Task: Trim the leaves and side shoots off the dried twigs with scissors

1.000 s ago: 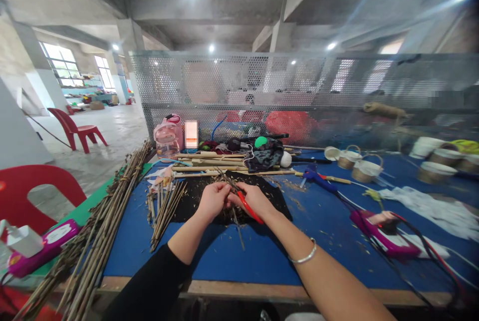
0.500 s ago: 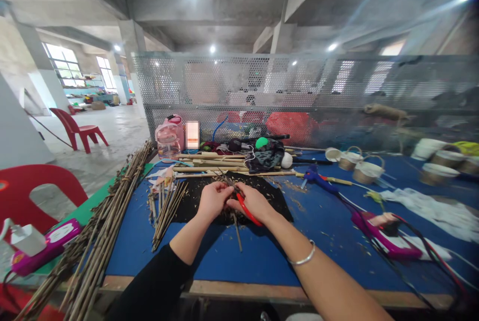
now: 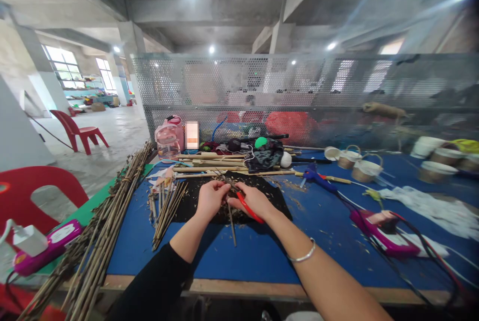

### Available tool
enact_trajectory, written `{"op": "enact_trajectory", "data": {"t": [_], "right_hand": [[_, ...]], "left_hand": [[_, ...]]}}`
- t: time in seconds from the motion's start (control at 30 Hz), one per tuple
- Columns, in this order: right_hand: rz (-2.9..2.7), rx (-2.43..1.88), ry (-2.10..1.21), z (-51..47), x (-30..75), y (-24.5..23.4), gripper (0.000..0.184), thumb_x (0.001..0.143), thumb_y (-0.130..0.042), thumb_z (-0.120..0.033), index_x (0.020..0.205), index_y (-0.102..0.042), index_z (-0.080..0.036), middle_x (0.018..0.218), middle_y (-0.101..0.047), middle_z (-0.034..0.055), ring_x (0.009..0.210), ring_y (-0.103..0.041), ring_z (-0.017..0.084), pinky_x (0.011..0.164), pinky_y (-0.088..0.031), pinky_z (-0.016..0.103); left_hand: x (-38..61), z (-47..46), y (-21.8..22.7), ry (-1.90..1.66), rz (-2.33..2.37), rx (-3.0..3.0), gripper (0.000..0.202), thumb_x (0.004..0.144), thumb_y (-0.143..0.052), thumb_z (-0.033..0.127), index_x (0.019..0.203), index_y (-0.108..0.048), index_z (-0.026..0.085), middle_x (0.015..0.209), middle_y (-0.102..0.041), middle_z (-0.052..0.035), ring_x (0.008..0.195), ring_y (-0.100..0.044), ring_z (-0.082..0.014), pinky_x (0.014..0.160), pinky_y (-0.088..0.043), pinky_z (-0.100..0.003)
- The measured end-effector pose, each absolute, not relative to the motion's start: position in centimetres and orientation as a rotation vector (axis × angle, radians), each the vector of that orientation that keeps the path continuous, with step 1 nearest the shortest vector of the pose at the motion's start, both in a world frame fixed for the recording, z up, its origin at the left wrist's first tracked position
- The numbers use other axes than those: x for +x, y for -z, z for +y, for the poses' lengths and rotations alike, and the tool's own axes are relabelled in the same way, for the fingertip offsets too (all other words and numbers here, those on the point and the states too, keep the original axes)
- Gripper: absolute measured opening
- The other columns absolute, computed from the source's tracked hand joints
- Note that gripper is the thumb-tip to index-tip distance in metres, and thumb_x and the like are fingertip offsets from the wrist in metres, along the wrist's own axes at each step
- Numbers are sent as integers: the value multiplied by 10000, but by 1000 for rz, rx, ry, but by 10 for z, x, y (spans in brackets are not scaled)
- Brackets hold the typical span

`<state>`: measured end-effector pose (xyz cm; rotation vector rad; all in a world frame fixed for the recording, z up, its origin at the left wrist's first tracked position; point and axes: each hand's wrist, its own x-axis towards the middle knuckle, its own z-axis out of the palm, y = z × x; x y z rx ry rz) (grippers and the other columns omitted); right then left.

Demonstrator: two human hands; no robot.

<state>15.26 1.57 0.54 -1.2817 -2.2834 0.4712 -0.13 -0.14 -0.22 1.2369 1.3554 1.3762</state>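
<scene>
My left hand (image 3: 210, 199) is closed around a thin brown twig (image 3: 231, 226) that runs down past my wrists onto the blue table (image 3: 262, 256). My right hand (image 3: 253, 199) grips red-handled scissors (image 3: 247, 208), whose blades meet the twig's upper part beside my left fingers. Both hands hover over a black cloth (image 3: 279, 200) littered with twig cuttings. A silver bangle (image 3: 304, 255) sits on my right wrist.
Long bundled sticks (image 3: 108, 221) lie along the left edge, shorter cut sticks (image 3: 167, 206) beside the cloth. A blue glue gun (image 3: 316, 177), small baskets (image 3: 359, 167), a pink device with cables (image 3: 385, 236), bamboo lengths (image 3: 209, 163) and a perforated metal screen (image 3: 299, 96) stand behind. Red chairs (image 3: 26, 196) stand left.
The twig's lower end has swung slightly left and shortened in view. Both hands stayed at the same spot over the black cloth.
</scene>
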Motion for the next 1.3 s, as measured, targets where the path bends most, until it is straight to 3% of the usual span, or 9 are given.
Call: {"op": "enact_trajectory", "data": {"t": [0.17, 0.43, 0.67, 0.77, 0.97, 1.3], "right_hand": [[-2282, -1242, -465, 15, 151, -4, 499, 719, -553, -563, 1071, -553, -209, 827, -649, 56, 684, -581, 174, 607, -391, 242], [-2186, -1194, -570, 18, 153, 0, 376, 747, -557, -499, 993, -611, -220, 831, -665, 43, 704, -595, 169, 633, -412, 237], [-2221, -1173, -574, 21, 154, 0, 391, 767, -510, -516, 902, -647, -175, 720, -643, 30, 624, -559, 145, 571, -391, 220], [-2239, -1258, -516, 19, 153, -2, 409, 737, -548, -533, 967, -621, -204, 743, -647, 32, 645, -575, 158, 576, -380, 225], [-2290, -1233, -497, 15, 152, -4, 442, 701, -591, -542, 1026, -574, -243, 897, -650, 36, 776, -593, 177, 634, -387, 231], [-2222, -1265, -475, 18, 150, -1, 366, 732, -564, -517, 944, -610, -223, 806, -668, 44, 678, -597, 171, 602, -396, 235]], "left_hand": [[-2, -2, 1, -1371, 1373, 1245, 187, 674, -642, 302, 656, -606, 120, 462, -543, 22, 359, -428, -63, 369, -317, -178], [0, 0, 6, -1367, 1195, 1171, 272, 594, -708, 290, 797, -655, 117, 632, -643, -24, 480, -518, -90, 461, -409, -194], [-2, 1, 7, -1364, 1233, 1201, 252, 647, -664, 296, 816, -694, 112, 560, -613, -9, 426, -448, -68, 426, -347, -182], [-2, 1, 6, -1360, 1184, 1191, 264, 661, -652, 296, 844, -697, 111, 600, -632, -20, 457, -476, -75, 443, -363, -180], [-2, 1, 7, -1353, 1133, 1195, 200, 692, -611, 259, 802, -694, 115, 644, -652, -39, 552, -550, -109, 509, -424, -189], [0, -7, -1, -1209, 1259, 1108, 235, 672, -638, 343, 740, -682, 122, 574, -606, -17, 460, -477, -75, 455, -407, -181]]}}
